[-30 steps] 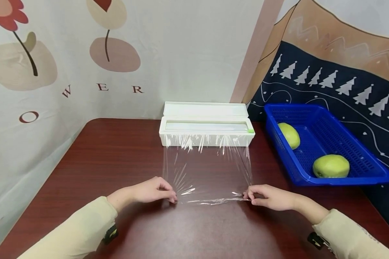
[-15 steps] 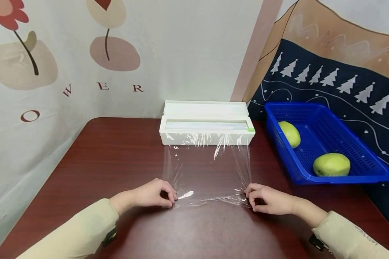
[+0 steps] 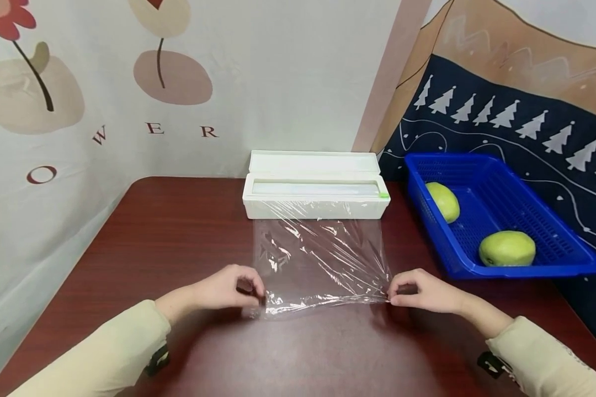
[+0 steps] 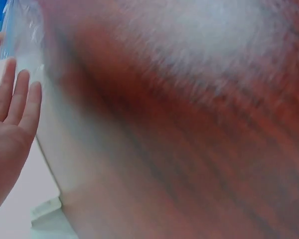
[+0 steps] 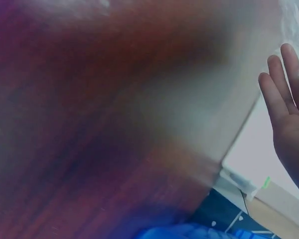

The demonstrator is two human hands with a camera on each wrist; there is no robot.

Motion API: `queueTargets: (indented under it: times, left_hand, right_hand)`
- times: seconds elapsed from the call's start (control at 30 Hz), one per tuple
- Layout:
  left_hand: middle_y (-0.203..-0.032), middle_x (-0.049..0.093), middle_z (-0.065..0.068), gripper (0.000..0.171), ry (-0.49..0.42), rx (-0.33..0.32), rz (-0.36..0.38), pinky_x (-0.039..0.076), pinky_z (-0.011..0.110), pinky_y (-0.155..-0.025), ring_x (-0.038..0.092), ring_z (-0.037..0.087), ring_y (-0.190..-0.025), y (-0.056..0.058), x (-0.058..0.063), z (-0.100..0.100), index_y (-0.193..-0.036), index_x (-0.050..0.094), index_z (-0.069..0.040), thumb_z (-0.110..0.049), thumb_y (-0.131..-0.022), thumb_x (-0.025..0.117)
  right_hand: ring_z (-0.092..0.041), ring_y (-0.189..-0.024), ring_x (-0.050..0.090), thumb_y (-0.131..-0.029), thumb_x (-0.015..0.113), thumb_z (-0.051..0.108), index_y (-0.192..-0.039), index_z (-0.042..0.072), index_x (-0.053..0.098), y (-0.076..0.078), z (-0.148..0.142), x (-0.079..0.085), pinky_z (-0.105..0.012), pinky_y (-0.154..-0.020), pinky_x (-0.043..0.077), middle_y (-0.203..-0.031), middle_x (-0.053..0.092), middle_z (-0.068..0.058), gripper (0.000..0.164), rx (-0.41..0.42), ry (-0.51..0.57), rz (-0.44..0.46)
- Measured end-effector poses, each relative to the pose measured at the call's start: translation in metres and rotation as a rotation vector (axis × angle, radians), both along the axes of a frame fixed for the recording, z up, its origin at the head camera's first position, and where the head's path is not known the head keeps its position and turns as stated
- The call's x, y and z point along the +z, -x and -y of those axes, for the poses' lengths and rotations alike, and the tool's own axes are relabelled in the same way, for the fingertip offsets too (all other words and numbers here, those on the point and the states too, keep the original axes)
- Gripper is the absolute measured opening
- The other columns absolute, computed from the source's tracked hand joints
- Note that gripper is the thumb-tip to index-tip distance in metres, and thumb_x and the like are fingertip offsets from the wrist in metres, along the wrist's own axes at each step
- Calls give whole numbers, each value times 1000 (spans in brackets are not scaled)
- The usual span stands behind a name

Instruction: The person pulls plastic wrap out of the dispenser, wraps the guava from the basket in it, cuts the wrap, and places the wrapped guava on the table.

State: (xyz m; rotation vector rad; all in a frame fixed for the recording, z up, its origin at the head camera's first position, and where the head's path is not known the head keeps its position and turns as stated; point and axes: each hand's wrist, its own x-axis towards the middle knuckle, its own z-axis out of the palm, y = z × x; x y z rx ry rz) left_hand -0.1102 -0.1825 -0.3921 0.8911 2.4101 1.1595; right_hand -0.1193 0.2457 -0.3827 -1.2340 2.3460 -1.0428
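Observation:
A sheet of clear plastic wrap [image 3: 323, 259] stretches toward me from a white cling film box [image 3: 315, 208] with its lid raised. My left hand [image 3: 228, 288] is at the sheet's near left corner, thumb and index finger bent together in a pinch there. My right hand [image 3: 427, 291] pinches the near right corner, and creases fan out from its fingertips. Both wrist views show outer fingers extended, with film [image 4: 27, 30] above the left fingers and film [image 5: 291, 22] above the right ones. The pinching fingertips are mostly out of frame in those views.
A blue plastic basket [image 3: 531, 272] stands on the right with two green-yellow fruits [image 3: 507, 248] in it. The dark red-brown table [image 3: 179, 220] meets a printed cloth backdrop [image 3: 288, 71] behind the box. A small green slider [image 3: 383, 195] sits at the box's right end.
The hands have moved slightly apart, the right one outward and up, the left a little left. The wrap has gone from fairly smooth to strongly creased diagonally toward the right hand.

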Motion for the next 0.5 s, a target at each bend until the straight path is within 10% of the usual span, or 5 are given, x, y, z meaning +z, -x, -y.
queueTargets:
  times: [0.1, 0.23, 0.5]
  left_hand:
    - [-98, 68, 4, 15, 15, 136, -74, 52, 31, -88, 62, 14, -94, 6, 8, 1, -96, 65, -7, -11, -82, 69]
    - [-108, 64, 6, 29, 137, 208, -289, 47, 39, -93, 58, 21, -104, 14, 12, -5, -109, 61, -5, -13, -82, 70]
    - [-147, 31, 23, 85, 407, 14, -402, 27, 53, -111, 27, 42, -137, 8, -8, -10, -140, 38, 2, -46, -78, 71]
  right_hand:
    - [2, -77, 55, -90, 58, 6, -86, 8, 64, 1, 0, 8, -19, -72, 50, -77, 65, -5, 8, 22, -10, 100]
    - [2, -79, 55, -89, 60, 9, -85, 11, 68, -1, 6, 11, -19, -72, 49, -79, 65, 2, 9, 124, -100, -22]
    - [2, -77, 54, -79, 71, 9, -80, 14, 70, -8, 13, 5, -17, -69, 48, -79, 60, 11, 6, 141, -198, -160]
